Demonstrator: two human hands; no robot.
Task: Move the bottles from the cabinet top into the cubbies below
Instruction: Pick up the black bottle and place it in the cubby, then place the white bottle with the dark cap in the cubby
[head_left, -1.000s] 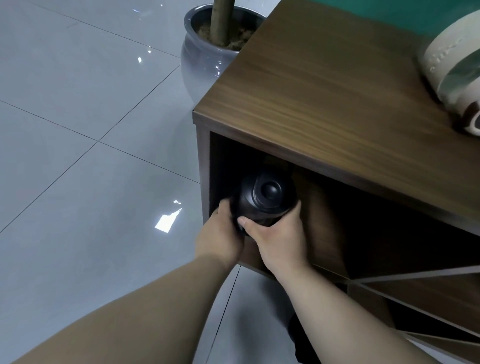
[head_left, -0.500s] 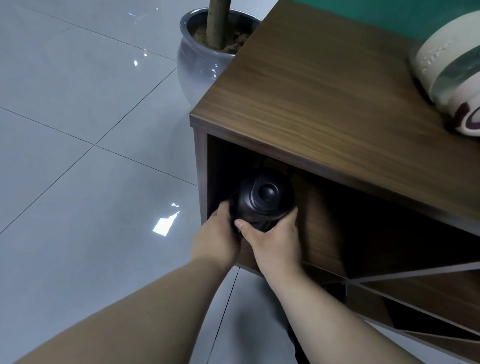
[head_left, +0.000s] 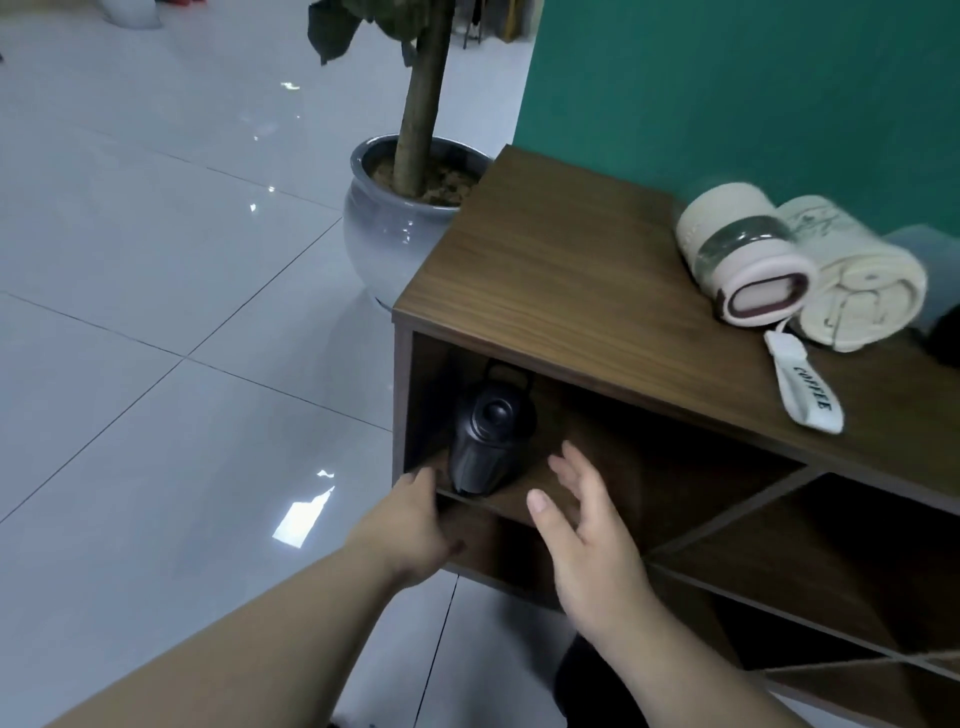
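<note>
Black bottle (head_left: 488, 441): I see it standing upright in the top-left cubby (head_left: 597, 457), near the front edge and toward the cubby's left wall, cap up. Neither hand touches it.
Left hand (head_left: 410, 525): at the cubby's lower front edge, just left of and below the bottle; fingers (head_left: 423, 480) reach to the edge of the shelf. I count it as empty, fingers loosely spread.
Right hand (head_left: 587, 540): in front of the cubby's mouth, to the right of the bottle and apart from it; palm turned toward the bottle, fingers wide, holding nothing.
Cabinet (head_left: 582, 291): dark wood, its top bare at the left end; below the top row the dividers run diagonally.
Cream bottle (head_left: 743, 260): lying on its side on the cabinet top at the right, pale lid facing me, a clear band around its middle.
Second bottle (head_left: 857, 280): also on its side, touching the first on its right, cream with a line drawing.
Strap (head_left: 802, 382): white, printed "COFFEE", trailing from the bottles toward the front edge of the top.
Dark thing (head_left: 948, 338): at the far right edge of view, cut off; I cannot tell what it is.
Plant pot (head_left: 400, 223): grey, with a trunk, on the floor (head_left: 156, 312) just beside the cabinet's left end.
In the way: nothing sits between my hands and the cubby's mouth.
</note>
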